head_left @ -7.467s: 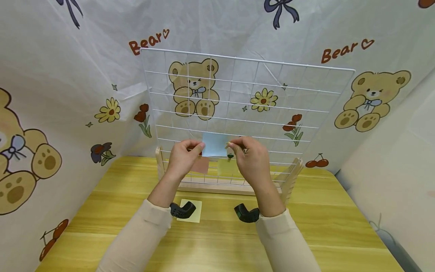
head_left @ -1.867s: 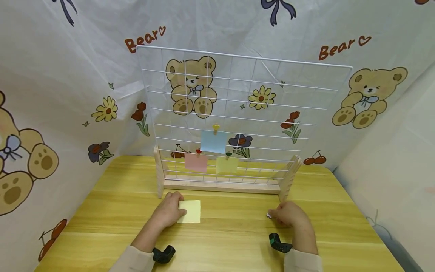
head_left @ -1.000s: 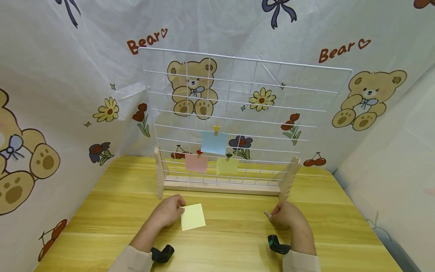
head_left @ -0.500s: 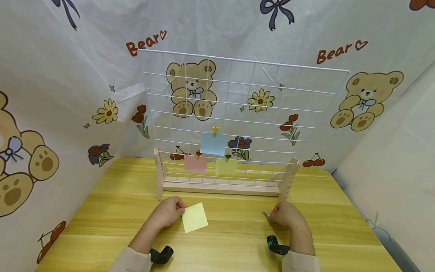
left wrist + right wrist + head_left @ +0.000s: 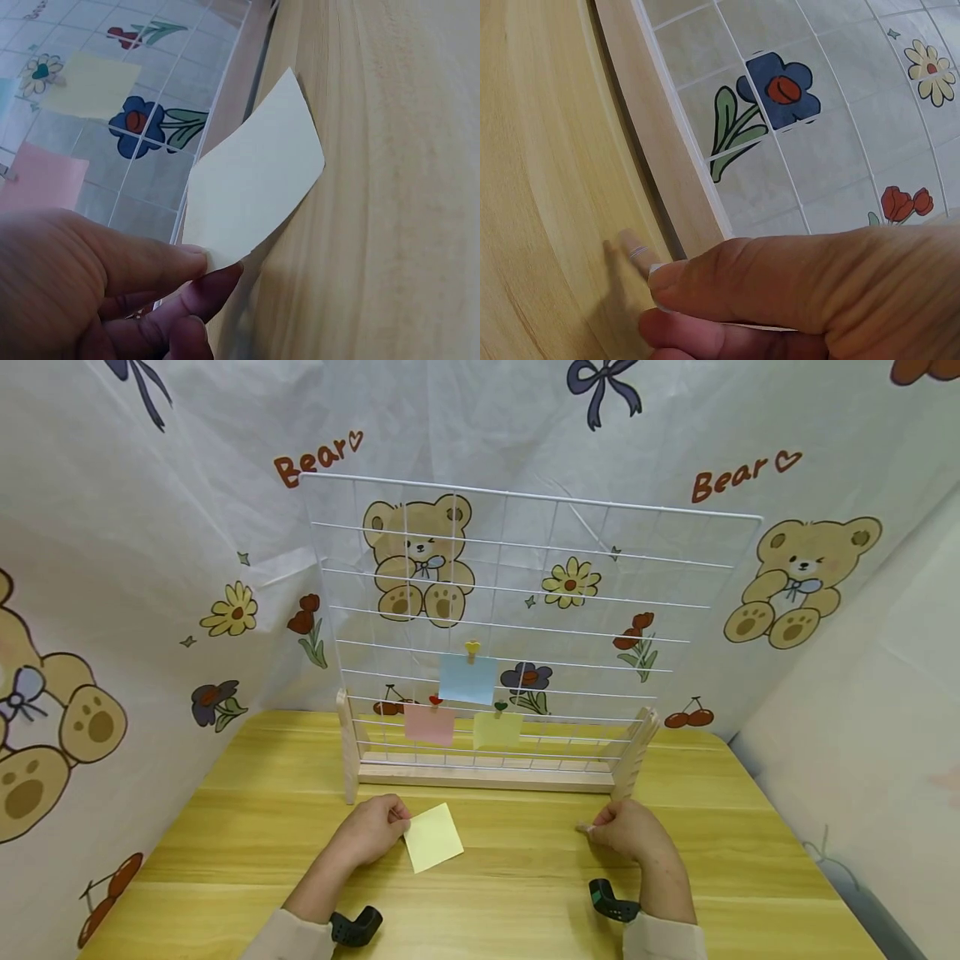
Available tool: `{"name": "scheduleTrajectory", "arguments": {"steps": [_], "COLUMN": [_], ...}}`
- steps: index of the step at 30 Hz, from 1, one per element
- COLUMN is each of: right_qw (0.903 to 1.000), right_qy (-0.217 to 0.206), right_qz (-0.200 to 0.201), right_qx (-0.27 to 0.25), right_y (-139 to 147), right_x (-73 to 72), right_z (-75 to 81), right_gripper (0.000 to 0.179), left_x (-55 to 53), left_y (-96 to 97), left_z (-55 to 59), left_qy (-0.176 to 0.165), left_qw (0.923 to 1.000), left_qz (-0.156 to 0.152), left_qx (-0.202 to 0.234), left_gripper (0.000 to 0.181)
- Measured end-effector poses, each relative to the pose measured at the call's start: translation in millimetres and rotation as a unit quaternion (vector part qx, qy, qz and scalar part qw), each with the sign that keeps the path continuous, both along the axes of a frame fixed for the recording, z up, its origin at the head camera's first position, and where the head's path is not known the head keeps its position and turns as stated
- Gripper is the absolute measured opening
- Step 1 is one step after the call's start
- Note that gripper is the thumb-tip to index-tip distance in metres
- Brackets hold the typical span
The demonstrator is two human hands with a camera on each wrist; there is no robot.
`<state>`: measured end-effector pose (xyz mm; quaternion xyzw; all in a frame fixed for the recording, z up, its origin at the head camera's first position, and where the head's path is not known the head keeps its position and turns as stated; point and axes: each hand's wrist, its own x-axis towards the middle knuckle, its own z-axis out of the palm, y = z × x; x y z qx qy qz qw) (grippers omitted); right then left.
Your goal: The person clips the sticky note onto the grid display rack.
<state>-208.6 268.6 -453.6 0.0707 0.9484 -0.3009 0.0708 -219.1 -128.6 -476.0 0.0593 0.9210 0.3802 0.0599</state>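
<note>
My left hand (image 5: 371, 831) pinches a pale yellow sticky note (image 5: 433, 838) by one corner, between thumb and fingertips. In the left wrist view the note (image 5: 255, 176) is tilted, its far part close to the tabletop. On the other side, my right hand (image 5: 636, 833) pinches a small wooden clothespin (image 5: 635, 251) just over the table; its wooden tip and a bit of wire show, along with something white under the thumb. Behind, a white wire grid (image 5: 525, 493) carries a blue note (image 5: 467, 680), a pink note (image 5: 429, 727) and a yellow note (image 5: 497, 732), each under a heart-topped clip.
The grid stands in a light wooden base (image 5: 480, 777) with slanted side posts. The wooden table (image 5: 480, 910) reaches toward me in front of it. A white cloth (image 5: 660, 427) printed with bears and flowers hangs behind.
Both hands have left the blue note, which now hangs from a yellow heart clip. The left hand has picked up the yellow note and turned it; the right has taken a clothespin.
</note>
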Motion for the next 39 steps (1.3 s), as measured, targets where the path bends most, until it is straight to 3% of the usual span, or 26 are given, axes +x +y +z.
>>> {"name": "scheduleTrajectory", "arguments": {"steps": [19, 27, 39], "right_qw": [0.9996, 0.9993, 0.9987], "right_qy": [0.028, 0.034, 0.05], "right_qz": [0.0, 0.0, 0.009], "right_qx": [-0.001, -0.012, -0.012], "right_y": [-1.1, -1.4, -3.1], "right_x": [-0.2, -0.3, 0.2], "right_z": [4.1, 4.7, 5.9], "right_gripper": [0.012, 0.015, 0.014], "left_x": [1.0, -0.7, -0.4], "left_y": [8.4, 8.6, 11.4], "left_z": [0.3, 2.6, 2.1], "left_qy": [-0.015, 0.011, 0.018], "left_qw": [0.9946, 0.9932, 0.9917], "left_qz": [0.017, 0.027, 0.032], "left_qx": [0.101, 0.112, 0.123], "left_gripper": [0.004, 0.005, 0.005]}}
